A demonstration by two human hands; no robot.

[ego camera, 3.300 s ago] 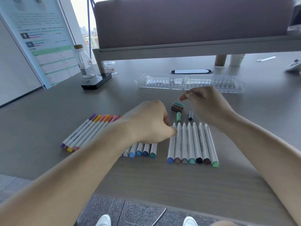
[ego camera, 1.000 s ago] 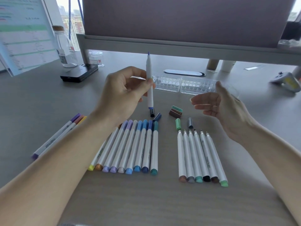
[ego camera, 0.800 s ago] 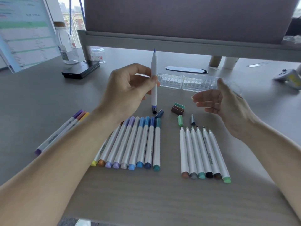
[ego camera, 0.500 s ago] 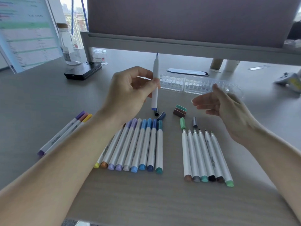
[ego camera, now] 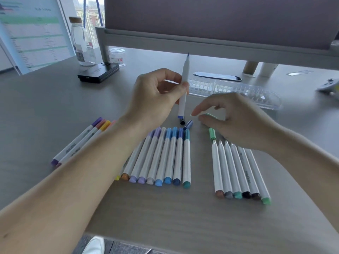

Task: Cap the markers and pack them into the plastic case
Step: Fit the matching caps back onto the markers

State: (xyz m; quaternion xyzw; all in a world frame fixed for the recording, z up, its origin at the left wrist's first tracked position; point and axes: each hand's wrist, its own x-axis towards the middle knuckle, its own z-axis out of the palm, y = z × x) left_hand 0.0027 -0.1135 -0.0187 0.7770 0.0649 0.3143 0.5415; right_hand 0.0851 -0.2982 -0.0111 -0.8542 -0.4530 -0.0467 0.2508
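your left hand (ego camera: 156, 96) pinches the blue marker (ego camera: 184, 88) between thumb and fingers, upright with the tip up. your right hand (ego camera: 236, 121) hovers loose-fingered with nothing in it, right by the loose blue cap (ego camera: 188, 125) and the green cap (ego camera: 212, 133). the plastic case (ego camera: 238, 92) sits on the table (ego camera: 55, 107) just behind your hands. the uncapped row (ego camera: 236, 169) is under your right wrist.

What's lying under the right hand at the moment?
A green cap pokes out beneath the right hand, beside the tips of the uncapped markers. Anything else under the palm is covered.
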